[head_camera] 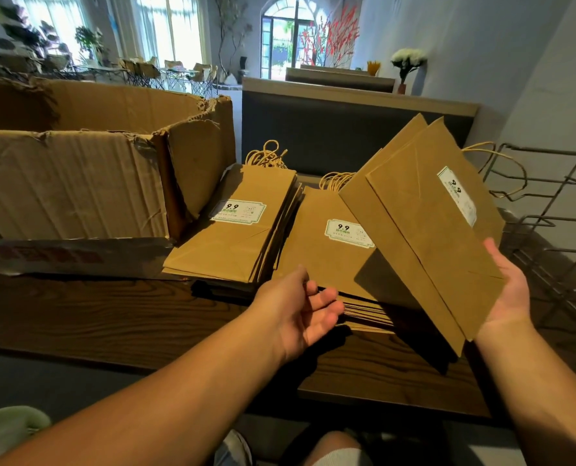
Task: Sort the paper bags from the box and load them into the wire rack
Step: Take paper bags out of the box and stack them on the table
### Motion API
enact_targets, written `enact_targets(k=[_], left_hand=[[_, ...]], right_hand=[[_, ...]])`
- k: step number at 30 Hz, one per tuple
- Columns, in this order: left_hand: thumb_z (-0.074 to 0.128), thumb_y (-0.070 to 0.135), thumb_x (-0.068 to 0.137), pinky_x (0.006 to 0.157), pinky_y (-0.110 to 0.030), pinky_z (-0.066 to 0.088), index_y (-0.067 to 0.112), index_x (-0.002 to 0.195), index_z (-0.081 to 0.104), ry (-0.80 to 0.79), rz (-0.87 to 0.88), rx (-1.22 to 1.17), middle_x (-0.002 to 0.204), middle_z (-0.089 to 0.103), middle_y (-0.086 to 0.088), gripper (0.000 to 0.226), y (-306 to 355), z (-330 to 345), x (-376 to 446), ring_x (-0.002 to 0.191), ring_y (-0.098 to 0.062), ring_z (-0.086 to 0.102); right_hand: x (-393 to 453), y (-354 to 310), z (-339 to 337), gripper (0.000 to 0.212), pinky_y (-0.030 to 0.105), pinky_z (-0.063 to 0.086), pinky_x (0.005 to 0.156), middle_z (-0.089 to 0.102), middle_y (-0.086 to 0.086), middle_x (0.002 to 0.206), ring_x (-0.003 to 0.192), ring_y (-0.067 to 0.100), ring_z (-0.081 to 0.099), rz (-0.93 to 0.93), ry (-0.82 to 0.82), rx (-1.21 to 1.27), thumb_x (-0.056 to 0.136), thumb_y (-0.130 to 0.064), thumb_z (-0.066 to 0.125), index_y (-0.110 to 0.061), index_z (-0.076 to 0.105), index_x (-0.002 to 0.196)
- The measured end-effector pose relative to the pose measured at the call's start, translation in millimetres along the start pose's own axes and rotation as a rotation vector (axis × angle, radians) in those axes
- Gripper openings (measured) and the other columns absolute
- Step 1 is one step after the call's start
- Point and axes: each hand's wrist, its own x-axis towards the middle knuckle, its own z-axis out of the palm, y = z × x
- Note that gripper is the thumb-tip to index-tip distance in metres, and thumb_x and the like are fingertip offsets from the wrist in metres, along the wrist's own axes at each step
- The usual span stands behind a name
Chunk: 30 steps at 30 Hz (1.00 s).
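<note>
"9.9" on white labels (pixel 238 211) of paper bags (pixel 233 237); smaller print unreadable.

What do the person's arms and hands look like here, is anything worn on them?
Both forearms are bare as far as the picture shows: no sleeves, no gloves. The left hand and the right hand carry no ring, watch or bracelet that I can see. The nails look short and unpainted.
</note>
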Motion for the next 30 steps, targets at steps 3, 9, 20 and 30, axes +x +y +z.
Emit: enact_targets(k=[3,9,20,30], left_hand=[[0.046,0.051,0.103,0.042,-0.024,0.053,0.017,0.086,0.056,-0.058,0.009,-0.001,0.072,0.074,-0.006,0.040,-4.3,0.2,-3.7,0.056,-0.019,0.070],[0.060,0.013,0.077,0.068,-0.035,0.057,0.020,0.115,0.065,-0.314,0.423,0.058,0.111,0.073,-0.009,0.038,-10.3,12.9,-19.7,0.084,-0.025,0.071],[0.056,0.000,0.098,0.055,-0.035,0.061,0.018,0.126,0.057,-0.034,0.680,-0.046,0.112,0.071,-0.007,0.033,-8.7,12.7,-13.2,0.078,-0.027,0.075],[0.060,0.008,0.091,0.077,-0.025,0.056,0.020,0.123,0.056,0.143,0.970,0.185,0.096,0.070,0.004,0.034,3.1,4.4,-10.7,0.093,-0.019,0.070]], right_hand=[[0.9,-0.1,-2.0,0.043,0.038,0.061,0.061,0.075,-0.002,0.101,0.083,0.020,0.076,0.003,-0.022,0.010,0.096,-0.047,0.056,-0.025,0.063,0.132],[0.1,1.7,4.7,0.047,0.037,0.061,0.060,0.076,0.000,0.099,0.082,0.020,0.075,0.041,-0.129,-0.008,0.083,-0.041,0.067,-0.022,0.065,0.125],[0.4,-0.1,1.4,0.084,0.044,0.062,0.059,0.077,0.008,0.105,0.085,0.025,0.076,0.022,-0.128,0.024,0.042,-0.035,0.091,-0.017,0.064,0.119],[-13.2,-0.1,2.1,0.051,0.032,0.059,0.053,0.077,-0.002,0.084,0.073,0.016,0.076,-0.026,-0.002,0.080,0.104,-0.047,0.043,-0.022,0.082,0.082]])
